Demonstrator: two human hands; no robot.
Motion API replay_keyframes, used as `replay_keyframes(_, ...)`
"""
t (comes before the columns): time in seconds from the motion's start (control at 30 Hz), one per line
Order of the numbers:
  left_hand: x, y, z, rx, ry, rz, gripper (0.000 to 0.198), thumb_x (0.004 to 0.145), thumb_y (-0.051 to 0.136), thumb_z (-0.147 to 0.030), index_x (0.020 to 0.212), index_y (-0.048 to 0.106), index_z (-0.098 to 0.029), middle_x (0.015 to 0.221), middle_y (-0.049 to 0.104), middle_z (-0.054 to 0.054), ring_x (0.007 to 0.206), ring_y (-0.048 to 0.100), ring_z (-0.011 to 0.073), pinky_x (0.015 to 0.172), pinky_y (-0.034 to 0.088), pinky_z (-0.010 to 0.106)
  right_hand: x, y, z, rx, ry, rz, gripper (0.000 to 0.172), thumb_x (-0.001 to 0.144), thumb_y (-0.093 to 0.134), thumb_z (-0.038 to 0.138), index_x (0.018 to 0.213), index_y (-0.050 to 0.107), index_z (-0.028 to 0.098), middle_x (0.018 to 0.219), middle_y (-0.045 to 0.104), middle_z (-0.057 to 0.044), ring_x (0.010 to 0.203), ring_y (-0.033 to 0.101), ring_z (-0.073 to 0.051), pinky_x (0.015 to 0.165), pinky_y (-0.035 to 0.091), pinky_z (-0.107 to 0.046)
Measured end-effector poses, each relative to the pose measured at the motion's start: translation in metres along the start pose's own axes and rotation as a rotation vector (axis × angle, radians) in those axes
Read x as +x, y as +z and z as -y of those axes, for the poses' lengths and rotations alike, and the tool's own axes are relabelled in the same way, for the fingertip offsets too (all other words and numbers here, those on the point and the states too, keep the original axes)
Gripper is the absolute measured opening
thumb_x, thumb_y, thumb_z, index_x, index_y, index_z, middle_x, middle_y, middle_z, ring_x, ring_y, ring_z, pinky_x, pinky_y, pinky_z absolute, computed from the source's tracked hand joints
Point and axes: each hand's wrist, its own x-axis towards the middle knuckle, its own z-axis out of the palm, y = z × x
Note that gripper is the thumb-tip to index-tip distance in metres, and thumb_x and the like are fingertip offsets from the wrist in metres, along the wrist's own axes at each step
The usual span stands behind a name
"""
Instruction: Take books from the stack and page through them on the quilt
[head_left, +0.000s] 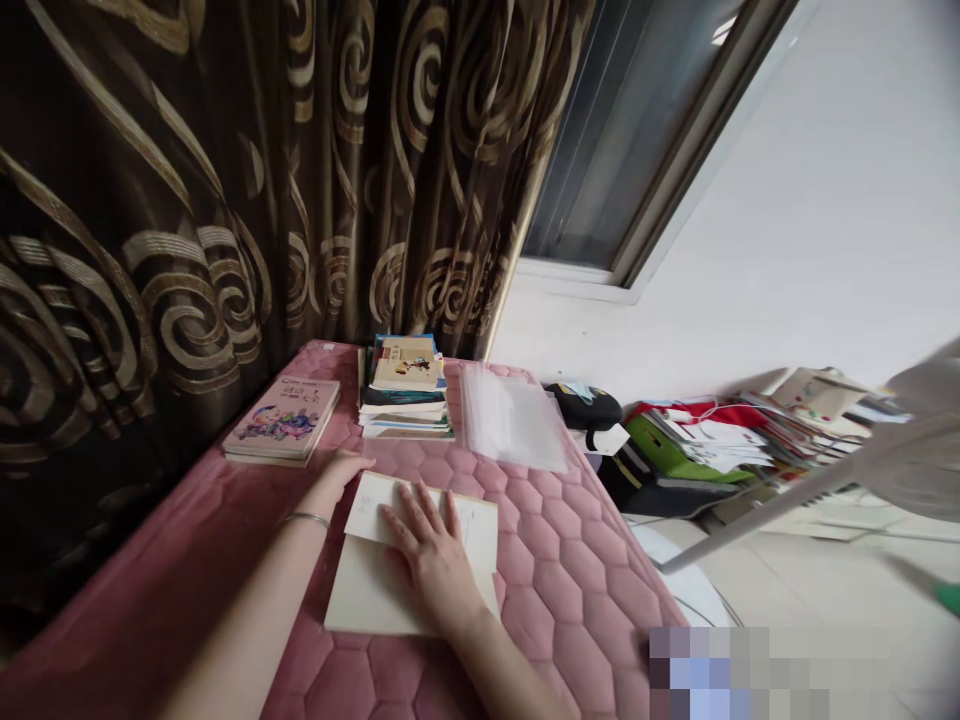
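A book (367, 590) with pale pages lies on the pink quilted mattress (555, 560), and a shorter white sheet with faint writing covers its far part. My right hand (431, 560) rests flat on the sheet, fingers spread. At the book's far left corner, my left hand (346, 470) has its fingers close together against the edge; its fingertips are partly hidden. Beyond it, to the left, a small stack has a pink picture-covered book (285, 415) on top. Further back stands a taller pile of books (406, 385). Clear plastic sheets (514, 415) lie to its right.
A dark patterned curtain (300, 180) hangs along the left and back. On the right, by the white wall, are a black case (583, 405), a green bag or folder (660, 450) and piled papers. A white fan (780, 505) stands on the right-hand side.
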Motion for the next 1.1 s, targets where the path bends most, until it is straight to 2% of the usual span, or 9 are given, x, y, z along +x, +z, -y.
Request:
replay_keyframes(0.13, -0.015, 0.003, -0.018, -0.077, 0.006, 0.054, 0.031, 0.053, 0.073, -0.038, 0.069, 0.055, -0.017, 0.065, 0.069, 0.003, 0.059, 0.066, 0.0205, 0.056, 0.048, 0.03, -0.001, 0.0, -0.001, -0.002, 0.003, -0.019, 0.057, 0.094, 0.048, 0.02, 0.147, 0.03, 0.032, 0.155, 0.025, -0.006, 0.143, 0.019, -0.031, 0.112, 0.024, -0.061)
replay_keyframes(0.2, -0.029, 0.003, -0.02, -0.127, 0.041, 0.067, 0.035, 0.057, 0.071, -0.042, 0.077, 0.055, -0.018, 0.07, 0.07, 0.003, 0.065, 0.067, 0.0205, 0.061, 0.049, 0.03, -0.001, 0.001, -0.002, 0.001, 0.021, -0.018, 0.057, 0.093, 0.049, 0.02, 0.146, 0.032, 0.031, 0.155, 0.026, -0.007, 0.143, 0.019, -0.031, 0.112, 0.024, -0.061)
replay_keyframes(0.43, -0.07, 0.003, 0.007, -0.319, 0.088, 0.033, 0.059, 0.061, 0.071, -0.05, 0.107, 0.054, -0.016, 0.084, 0.071, 0.005, 0.076, 0.068, 0.0222, 0.069, 0.051, 0.033, -0.004, 0.007, -0.001, 0.014, 0.03, 0.006, 0.057, 0.093, 0.049, 0.021, 0.146, 0.033, 0.033, 0.153, 0.03, -0.008, 0.141, 0.025, -0.032, 0.111, 0.026, -0.061)
replay_keyframes(0.57, -0.075, 0.005, 0.017, -0.327, 0.115, 0.008, 0.072, 0.059, 0.074, -0.049, 0.118, 0.052, -0.014, 0.097, 0.071, 0.009, 0.084, 0.067, 0.0225, 0.072, 0.05, 0.03, -0.005, 0.007, -0.001, 0.009, 0.016, 0.006, 0.058, 0.093, 0.049, 0.019, 0.147, 0.031, 0.032, 0.153, 0.031, -0.009, 0.141, 0.026, -0.032, 0.11, 0.026, -0.061)
replay_keyframes(0.73, -0.073, 0.006, 0.021, -0.31, 0.143, 0.057, 0.074, 0.063, 0.073, -0.048, 0.125, 0.05, -0.014, 0.093, 0.072, 0.009, 0.08, 0.067, 0.0221, 0.071, 0.051, 0.031, -0.005, 0.005, 0.0, 0.027, 0.011, -0.014, 0.059, 0.091, 0.05, 0.016, 0.145, 0.034, 0.031, 0.152, 0.032, -0.009, 0.142, 0.023, -0.031, 0.111, 0.025, -0.06)
replay_keyframes(0.87, -0.072, 0.006, 0.025, -0.277, 0.186, 0.091, 0.07, 0.069, 0.068, -0.046, 0.128, 0.047, -0.013, 0.092, 0.071, 0.009, 0.075, 0.066, 0.0197, 0.069, 0.05, 0.03, -0.005, 0.005, 0.0, 0.019, -0.002, 0.02, 0.06, 0.089, 0.051, 0.012, 0.145, 0.036, 0.029, 0.153, 0.03, -0.01, 0.143, 0.02, -0.031, 0.11, 0.028, -0.061)
replay_keyframes(1.0, -0.076, 0.009, 0.027, -0.193, 0.225, 0.034, 0.061, 0.075, 0.062, -0.046, 0.125, 0.049, -0.014, 0.096, 0.07, 0.009, 0.077, 0.065, 0.0188, 0.068, 0.049, 0.028, -0.003, 0.004, 0.0, 0.047, -0.018, 0.009, 0.059, 0.088, 0.051, 0.01, 0.143, 0.04, 0.027, 0.153, 0.03, -0.011, 0.143, 0.019, -0.03, 0.11, 0.03, -0.059)
replay_keyframes(1.1, -0.078, 0.01, 0.026, -0.156, 0.237, -0.009, 0.058, 0.075, 0.061, -0.046, 0.122, 0.05, -0.014, 0.087, 0.069, 0.006, 0.074, 0.062, 0.0173, 0.066, 0.047, 0.026, -0.002, -0.002, -0.004, 0.089, -0.03, -0.038, 0.048, 0.09, 0.05, 0.015, 0.137, 0.048, 0.027, 0.15, 0.036, -0.01, 0.142, 0.025, -0.027, 0.109, 0.033, -0.056)
